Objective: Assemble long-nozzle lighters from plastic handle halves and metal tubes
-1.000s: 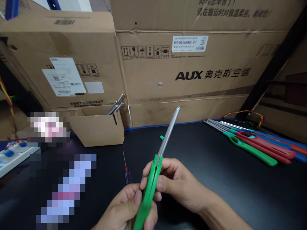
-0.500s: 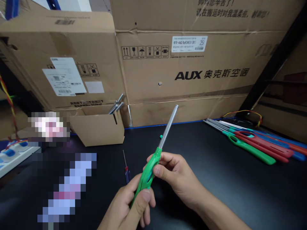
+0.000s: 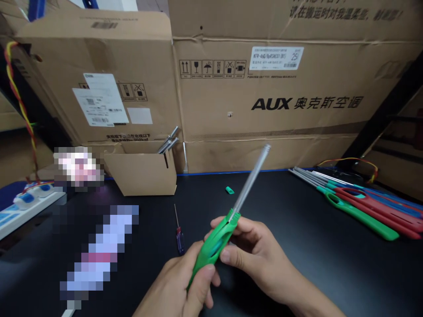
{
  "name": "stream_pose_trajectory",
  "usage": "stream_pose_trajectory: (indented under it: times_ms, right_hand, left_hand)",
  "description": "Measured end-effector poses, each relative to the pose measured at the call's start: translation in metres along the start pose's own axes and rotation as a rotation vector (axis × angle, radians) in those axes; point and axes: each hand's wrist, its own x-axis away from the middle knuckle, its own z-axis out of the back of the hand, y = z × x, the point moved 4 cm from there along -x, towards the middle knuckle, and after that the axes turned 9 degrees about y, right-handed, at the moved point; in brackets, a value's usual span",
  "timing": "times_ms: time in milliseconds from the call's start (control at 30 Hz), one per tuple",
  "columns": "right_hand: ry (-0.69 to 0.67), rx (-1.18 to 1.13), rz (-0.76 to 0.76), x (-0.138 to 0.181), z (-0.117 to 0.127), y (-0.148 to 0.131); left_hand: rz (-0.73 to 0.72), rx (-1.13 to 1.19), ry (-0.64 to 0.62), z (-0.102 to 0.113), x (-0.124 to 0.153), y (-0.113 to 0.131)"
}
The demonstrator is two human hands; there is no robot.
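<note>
Both my hands hold a green utility lighter (image 3: pixel 214 242) with a long metal barrel (image 3: pixel 253 178) that points up and to the right. My left hand (image 3: pixel 175 290) wraps the lower handle, and my right hand (image 3: pixel 257 255) pinches the green body near the barrel's base. The barrel is motion-blurred. Left of my hands, a small screwdriver with a dark purple handle (image 3: pixel 179 235) lies on the black table (image 3: pixel 297 273). A small green plastic piece (image 3: pixel 229 190) lies beyond the lighter.
Several red, green and blue lighters (image 3: pixel 360 211) lie at the table's right. A small cardboard box (image 3: pixel 142 174) holds metal tubes (image 3: pixel 168 143). Large cartons (image 3: pixel 264 105) stand along the back edge. A power strip (image 3: pixel 33 207) sits at left, beside two pixelated patches.
The lighter has tilted further right, and my hands have shifted their hold on its body. The whole scene sits slightly right in the view, and the small green piece now shows fully.
</note>
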Motion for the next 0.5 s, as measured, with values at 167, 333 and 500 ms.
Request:
stream_pose_trajectory:
  times_ms: [167,333,500]
  right_hand:
    - [0.117,0.018,-0.035,0.004,-0.003,0.006]
    - [0.331,0.036,-0.057,0.003,-0.015,0.009]
    - [0.498,-0.005,-0.112,0.002,-0.023,0.014]
  left_hand:
    - [-0.185,-0.247,0.066,0.004,-0.006,-0.001]
    - [-0.277,-0.277,0.088,-0.003,-0.012,-0.011]
    - [-0.375,-0.375,0.160,-0.006,-0.010,-0.018]
